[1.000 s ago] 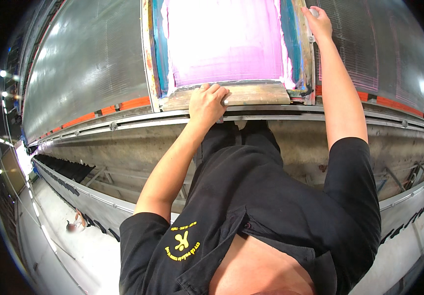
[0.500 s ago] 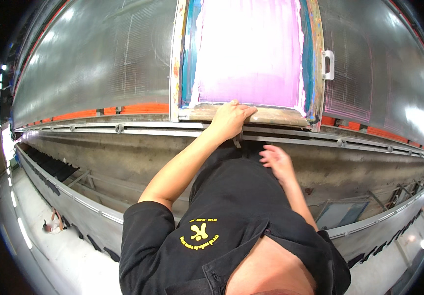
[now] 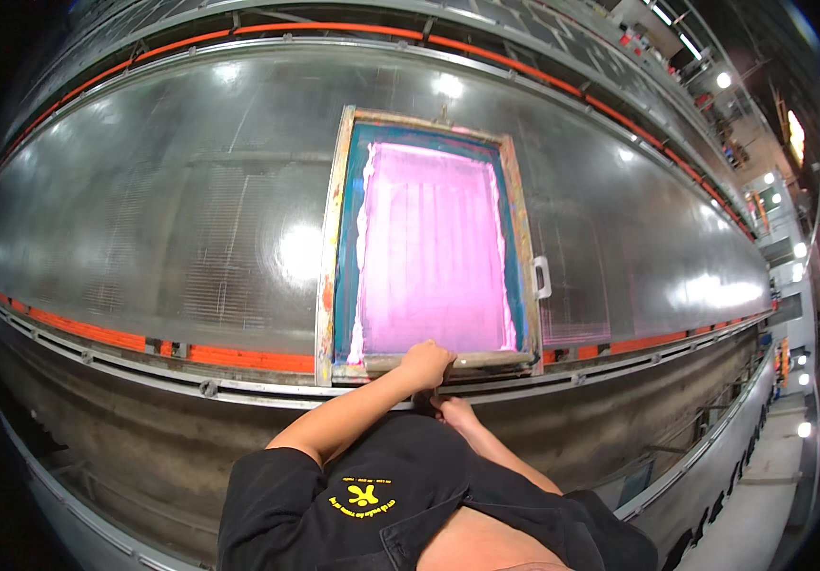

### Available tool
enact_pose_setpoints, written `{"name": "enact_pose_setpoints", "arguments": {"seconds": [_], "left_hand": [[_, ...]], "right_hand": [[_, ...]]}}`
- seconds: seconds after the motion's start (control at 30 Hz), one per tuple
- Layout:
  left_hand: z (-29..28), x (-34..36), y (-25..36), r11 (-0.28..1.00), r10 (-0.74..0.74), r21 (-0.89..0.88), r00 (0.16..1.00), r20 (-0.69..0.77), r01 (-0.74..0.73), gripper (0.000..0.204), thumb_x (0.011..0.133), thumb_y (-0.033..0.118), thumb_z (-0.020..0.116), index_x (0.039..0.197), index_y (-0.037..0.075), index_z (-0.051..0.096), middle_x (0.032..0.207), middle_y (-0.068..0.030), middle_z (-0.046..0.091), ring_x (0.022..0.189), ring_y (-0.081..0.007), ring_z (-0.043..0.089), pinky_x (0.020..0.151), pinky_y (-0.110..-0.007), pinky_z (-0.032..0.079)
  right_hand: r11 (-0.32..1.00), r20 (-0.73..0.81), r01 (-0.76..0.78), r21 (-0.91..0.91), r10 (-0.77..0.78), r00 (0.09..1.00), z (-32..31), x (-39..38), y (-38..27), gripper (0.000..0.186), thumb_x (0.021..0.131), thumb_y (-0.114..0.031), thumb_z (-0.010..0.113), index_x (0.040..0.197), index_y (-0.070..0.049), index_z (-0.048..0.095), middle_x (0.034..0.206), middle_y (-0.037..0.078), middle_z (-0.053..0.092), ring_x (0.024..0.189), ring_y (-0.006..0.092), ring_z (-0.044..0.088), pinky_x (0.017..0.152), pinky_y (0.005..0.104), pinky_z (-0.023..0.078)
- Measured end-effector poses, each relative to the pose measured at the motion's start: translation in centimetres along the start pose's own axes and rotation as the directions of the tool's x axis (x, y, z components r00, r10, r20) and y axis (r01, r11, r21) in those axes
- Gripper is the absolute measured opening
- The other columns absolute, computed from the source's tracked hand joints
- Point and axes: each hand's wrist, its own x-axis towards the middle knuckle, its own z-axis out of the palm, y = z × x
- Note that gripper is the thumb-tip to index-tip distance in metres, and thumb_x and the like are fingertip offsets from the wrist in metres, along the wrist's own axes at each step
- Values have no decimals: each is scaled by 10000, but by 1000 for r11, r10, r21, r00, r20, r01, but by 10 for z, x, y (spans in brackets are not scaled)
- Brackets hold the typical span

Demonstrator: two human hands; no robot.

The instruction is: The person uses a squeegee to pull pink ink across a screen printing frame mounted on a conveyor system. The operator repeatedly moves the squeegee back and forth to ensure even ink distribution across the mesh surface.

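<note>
A screen frame [image 3: 331, 219] with a blue-green border and a pink inked middle [image 3: 426, 247] lies on the grey printing table. My left hand [image 3: 424, 364] is closed on a wooden bar [image 3: 486, 359] along the frame's near edge. My right hand [image 3: 453, 411] is just below it, beside the metal rail [image 3: 572, 383], its fingers curled round something dark that I cannot make out and partly hidden. A white handle [image 3: 540, 277] sits on the frame's right side.
The long grey table [image 3: 191, 238] stretches to both sides, with orange strips [image 3: 86, 324] along its edges and a trough [image 3: 172, 438] below its near rail. Further tables [image 3: 543, 19] lie beyond it; lights [image 3: 800, 249] hang at the right.
My right hand left the white handle and moved down beside my left hand. The view has tilted up, showing more of the table. My left hand stays on the bar.
</note>
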Motion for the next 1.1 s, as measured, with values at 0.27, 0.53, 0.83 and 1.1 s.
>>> {"name": "enact_pose_setpoints", "arguments": {"seconds": [0.27, 0.53, 0.83, 1.1], "left_hand": [[-16, -9, 1, 995, 44, -80, 994, -99, -52, 219, 765, 73, 692, 972, 75, 761, 962, -182, 750, 993, -397, 698, 835, -523, 575], [-27, 7, -4, 998, 42, -38, 997, -58, -44, 195, 739, 66, 723, 929, 69, 767, 976, -195, 748, 950, -407, 713, 786, -518, 584], [-4, -6, 6, 996, -63, 58, 986, -152, 73, 352, 777, 57, 673, 1114, 130, 738, 1010, -92, 758, 949, -317, 683, 805, -451, 560], [3, -17, 42, 961, -254, 61, 946, -200, 271, 438, 751, 60, 700, 1179, 150, 709, 1160, -16, 723, 1058, -257, 640, 909, -400, 498]], "right_hand": [[984, -115, 102, 144, -86, 990, 15, -27, -4, 247, 1015, -234, 652, 1069, -3, 721, 823, 36, 673, 626, 117, 555, 577, 285, 422], [984, -45, 175, 46, -173, 984, 7, -45, -15, 277, 1015, -216, 642, 1175, -2, 712, 774, 0, 628, 645, 87, 545, 597, 264, 436], [987, 347, 103, -121, -55, 936, -115, -75, -54, 275, 1037, -193, 635, 1202, 8, 723, 980, 94, 769, 844, 135, 732, 761, 270, 594], [727, -581, 565, -392, -671, 460, -355, 144, -99, 456, 994, -364, 732, 1270, -16, 627, 914, 21, 667, 722, 98, 582, 622, 265, 477]]}}
